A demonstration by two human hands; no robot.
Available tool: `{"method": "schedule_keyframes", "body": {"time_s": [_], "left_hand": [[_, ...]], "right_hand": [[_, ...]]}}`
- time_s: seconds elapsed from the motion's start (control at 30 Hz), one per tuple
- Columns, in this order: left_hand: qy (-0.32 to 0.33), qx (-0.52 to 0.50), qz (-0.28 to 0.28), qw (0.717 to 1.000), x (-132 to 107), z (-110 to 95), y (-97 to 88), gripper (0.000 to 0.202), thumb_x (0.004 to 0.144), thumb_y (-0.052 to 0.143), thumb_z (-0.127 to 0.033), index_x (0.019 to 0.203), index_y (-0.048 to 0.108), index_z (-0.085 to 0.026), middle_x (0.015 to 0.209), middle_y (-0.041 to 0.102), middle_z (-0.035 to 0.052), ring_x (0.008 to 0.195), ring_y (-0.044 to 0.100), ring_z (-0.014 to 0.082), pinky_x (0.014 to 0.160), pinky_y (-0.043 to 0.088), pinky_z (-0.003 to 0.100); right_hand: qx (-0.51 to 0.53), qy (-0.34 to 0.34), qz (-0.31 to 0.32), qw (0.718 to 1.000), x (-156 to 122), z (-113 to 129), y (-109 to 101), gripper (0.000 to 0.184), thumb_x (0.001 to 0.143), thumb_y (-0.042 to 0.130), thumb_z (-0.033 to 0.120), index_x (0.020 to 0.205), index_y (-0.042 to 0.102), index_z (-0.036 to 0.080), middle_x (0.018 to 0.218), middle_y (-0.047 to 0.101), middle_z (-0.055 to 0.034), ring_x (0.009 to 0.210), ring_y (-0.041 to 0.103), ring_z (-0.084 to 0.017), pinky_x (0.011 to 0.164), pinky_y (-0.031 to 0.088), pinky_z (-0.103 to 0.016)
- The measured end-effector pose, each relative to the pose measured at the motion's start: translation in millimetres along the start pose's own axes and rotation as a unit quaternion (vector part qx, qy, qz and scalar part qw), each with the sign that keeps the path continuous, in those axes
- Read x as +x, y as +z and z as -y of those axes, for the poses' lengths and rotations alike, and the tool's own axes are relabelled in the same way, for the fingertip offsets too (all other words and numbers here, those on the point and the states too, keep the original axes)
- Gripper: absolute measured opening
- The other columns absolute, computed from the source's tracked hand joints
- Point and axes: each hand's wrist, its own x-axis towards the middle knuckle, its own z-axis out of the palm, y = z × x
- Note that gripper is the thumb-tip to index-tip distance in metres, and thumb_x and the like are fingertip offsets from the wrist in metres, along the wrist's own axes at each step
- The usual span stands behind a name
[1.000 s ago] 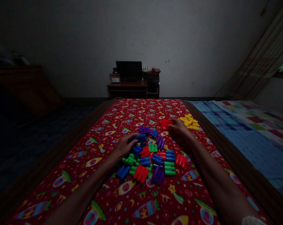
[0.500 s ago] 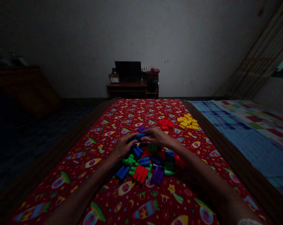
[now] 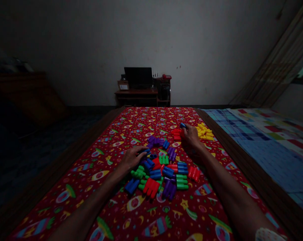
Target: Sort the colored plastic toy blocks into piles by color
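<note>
My left hand (image 3: 134, 158) is closed on a blue toy block (image 3: 145, 151) at the upper left edge of a mixed pile. Farther out to the right, my right hand (image 3: 191, 134) pinches another blue block (image 3: 183, 125) just above several red blocks (image 3: 176, 135). The pile between my arms holds ribbed plastic pieces, among them a green block (image 3: 182, 182), a red block (image 3: 150, 188) and a purple block (image 3: 169, 190). Behind it lie several purple blocks (image 3: 156, 141) and a small blue block (image 3: 166, 144).
Yellow blocks (image 3: 205, 131) lie in a heap beyond my right hand. A red patterned cloth (image 3: 101, 204) covers the surface under everything. Blue checked bedding (image 3: 257, 147) is on the right. A desk with a monitor (image 3: 138, 77) stands at the far wall.
My right hand has left my left hand's side and moved right and away, carrying a blue block to the red ones. My left hand has barely shifted. The pile is less covered.
</note>
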Motion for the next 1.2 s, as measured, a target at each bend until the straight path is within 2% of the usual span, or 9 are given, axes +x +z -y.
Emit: {"method": "schedule_keyframes", "body": {"time_s": [0.2,0.37,0.53,0.63,0.7,0.87,0.97,1.1,1.2], "left_hand": [[0.0,0.009,0.005,1.0,0,-4,-3.6,0.035,0.078,0.058,-0.046,0.098,0.074,-0.023,0.103,0.075,0.0058,0.094,0.069,0.0256,0.081,0.055,0.036],[-0.001,0.026,0.004,1.0,1,-5,-5.1,0.035,0.079,0.055,-0.044,0.099,0.073,-0.022,0.104,0.075,0.0058,0.095,0.069,0.0241,0.083,0.055,0.035],[0.012,0.039,0.009,0.999,1,-2,-3.7,0.037,0.081,0.052,-0.045,0.099,0.073,-0.021,0.105,0.075,0.0068,0.095,0.069,0.0242,0.085,0.054,0.036],[0.024,0.052,0.038,0.998,1,-1,-2.7,0.039,0.082,0.051,-0.048,0.1,0.073,-0.021,0.103,0.075,0.0072,0.095,0.069,0.0246,0.087,0.054,0.036],[0.038,0.06,0.052,0.996,2,-1,-2.9,0.04,0.085,0.049,-0.048,0.101,0.073,-0.021,0.104,0.075,0.008,0.096,0.069,0.0247,0.088,0.053,0.037],[0.109,0.052,0.04,0.992,1,-12,-8.1,0.04,0.089,0.046,-0.045,0.107,0.07,-0.019,0.112,0.071,0.0104,0.105,0.065,0.024,0.094,0.05,0.038],[0.156,0.052,0.101,0.981,-2,-22,-9.2,0.038,0.087,0.053,-0.046,0.111,0.069,-0.021,0.115,0.07,0.0088,0.11,0.062,0.0235,0.098,0.048,0.037],[0.143,0.062,0.149,0.976,-5,-27,-4.2,0.032,0.087,0.053,-0.044,0.102,0.072,-0.022,0.111,0.072,0.0065,0.105,0.065,0.0222,0.094,0.049,0.034],[0.09,0.082,0.099,0.988,-2,-25,-2.4,0.029,0.087,0.048,-0.036,0.092,0.073,-0.02,0.098,0.074,0.0061,0.093,0.067,0.0207,0.087,0.052,0.032]], "right_hand": [[0.21,0.072,-0.003,0.975,11,-7,3,0.035,0.082,0.053,0.029,0.104,0.072,0.011,0.09,0.075,-0.009,0.084,0.069,-0.024,0.075,0.053,-0.034],[0.348,0.034,0.101,0.932,14,2,4,0.041,0.073,0.066,0.04,0.099,0.072,0.009,0.077,0.073,-0.0073,0.067,0.067,-0.019,0.061,0.052,-0.028],[0.289,-0.077,0.26,0.918,6,19,-4,0.033,0.075,0.068,0.041,0.085,0.074,0.011,0.065,0.068,-0.0036,0.057,0.058,-0.014,0.053,0.043,-0.022],[0.241,-0.12,0.366,0.891,-3,34,-12,0.031,0.078,0.066,0.038,0.086,0.074,0.01,0.064,0.066,-0.0023,0.056,0.055,-0.012,0.052,0.039,-0.021],[0.218,-0.136,0.401,0.879,-12,47,-15,0.028,0.08,0.064,0.034,0.089,0.074,0.01,0.067,0.067,-0.002,0.059,0.055,-0.012,0.054,0.038,-0.021],[0.122,-0.192,0.389,0.893,-35,87,-21,0.022,0.081,0.06,0.015,0.097,0.074,0.011,0.075,0.069,-0.0035,0.065,0.057,-0.012,0.059,0.036,-0.02],[0.06,-0.22,0.342,0.912,-46,101,-28,0.021,0.081,0.059,0.01,0.096,0.074,0.011,0.076,0.069,-0.0045,0.065,0.056,-0.011,0.058,0.033,-0.02],[-0.011,-0.237,0.371,0.898,-70,105,-23,0.014,0.085,0.061,0.02,0.083,0.073,0.012,0.069,0.066,-0.0037,0.059,0.053,-0.011,0.054,0.028,-0.022],[-0.063,-0.248,0.316,0.914,-94,101,-4,0.025,0.085,0.064,0.032,0.103,0.069,0.014,0.083,0.069,-0.0079,0.071,0.058,-0.015,0.058,0.031,-0.023]]}}
